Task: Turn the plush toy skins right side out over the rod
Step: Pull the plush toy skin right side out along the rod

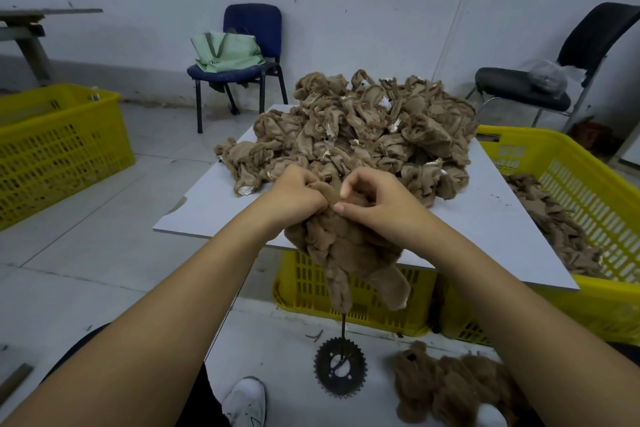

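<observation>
A brown furry plush skin (349,250) hangs over a thin dark rod (343,326) that rises from a toothed gear base (340,367) on the floor. My left hand (298,196) grips the top of the skin from the left. My right hand (372,199) pinches the same top part from the right, thumb and fingers curled into the fur. Most of the rod is hidden inside the skin. Beyond my hands, a large pile of inside-out tan skins (360,128) covers the white board (207,204).
A yellow crate (349,295) holds up the board. Another yellow crate (588,191) at right holds more skins; a third (59,149) stands far left. Turned furry skins (450,385) lie on the floor near my white shoe (244,399). Two chairs stand by the wall.
</observation>
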Demonstrator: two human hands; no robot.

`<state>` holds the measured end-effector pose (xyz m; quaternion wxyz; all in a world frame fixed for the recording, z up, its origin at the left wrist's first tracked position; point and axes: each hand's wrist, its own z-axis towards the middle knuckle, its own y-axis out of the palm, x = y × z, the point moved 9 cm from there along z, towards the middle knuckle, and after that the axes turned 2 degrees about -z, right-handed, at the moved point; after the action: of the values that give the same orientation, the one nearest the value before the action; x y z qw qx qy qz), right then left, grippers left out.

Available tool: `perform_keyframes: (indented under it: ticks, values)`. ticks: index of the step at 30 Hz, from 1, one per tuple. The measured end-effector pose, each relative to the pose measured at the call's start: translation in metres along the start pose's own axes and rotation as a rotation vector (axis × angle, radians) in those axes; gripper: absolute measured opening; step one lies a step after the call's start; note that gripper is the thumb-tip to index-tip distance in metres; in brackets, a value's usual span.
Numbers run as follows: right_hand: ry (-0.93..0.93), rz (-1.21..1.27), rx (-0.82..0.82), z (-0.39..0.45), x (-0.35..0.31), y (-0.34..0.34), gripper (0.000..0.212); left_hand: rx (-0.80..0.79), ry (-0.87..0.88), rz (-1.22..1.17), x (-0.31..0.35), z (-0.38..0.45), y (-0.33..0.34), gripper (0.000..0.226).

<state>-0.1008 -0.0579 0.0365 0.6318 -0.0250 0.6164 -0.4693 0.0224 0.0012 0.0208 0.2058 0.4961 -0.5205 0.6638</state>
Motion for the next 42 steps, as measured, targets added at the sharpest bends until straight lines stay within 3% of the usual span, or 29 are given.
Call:
perform_keyframes:
  ticks: [2,6,13,17,20,23,28,33,37,42]
  values:
    - [0.068,0.045,-0.022,-0.002,0.011,-0.003,0.025,0.027,0.019,0.009,0.001,0.001,-0.003,0.055]
    - [0.114,-0.008,-0.065,-0.002,0.019,-0.020,0.014,0.043,0.023,0.026,-0.003,0.003,-0.006,0.048]
    - [-0.018,-0.217,0.065,-0.007,0.006,-0.020,0.013,0.049,0.071,0.025,0.004,0.002,-0.004,0.053]
    - [-0.060,-0.215,0.165,-0.004,-0.001,-0.028,0.013,0.079,0.042,-0.056,0.003,0.001,-0.009,0.036]
    - [-0.055,-0.215,0.146,0.002,-0.003,-0.027,0.012,0.071,0.004,-0.074,0.000,0.001,-0.010,0.015]
    - [-0.001,-0.159,0.089,0.004,0.003,-0.019,0.013,0.020,-0.052,-0.036,-0.007,-0.001,-0.004,0.027]
    - [0.030,-0.117,0.105,0.003,0.004,-0.021,0.016,0.021,-0.060,-0.024,-0.008,0.000,0.001,0.012]
    - [0.002,-0.160,0.140,0.005,-0.005,-0.026,0.016,0.055,0.010,-0.069,0.000,0.003,-0.004,0.024]
    - [0.037,-0.111,0.109,0.009,0.000,-0.021,0.020,0.029,-0.006,-0.057,-0.006,0.005,-0.001,0.048]
    - [0.100,-0.112,0.042,0.013,0.018,-0.002,0.032,-0.041,-0.037,0.069,-0.014,0.008,0.015,0.017]
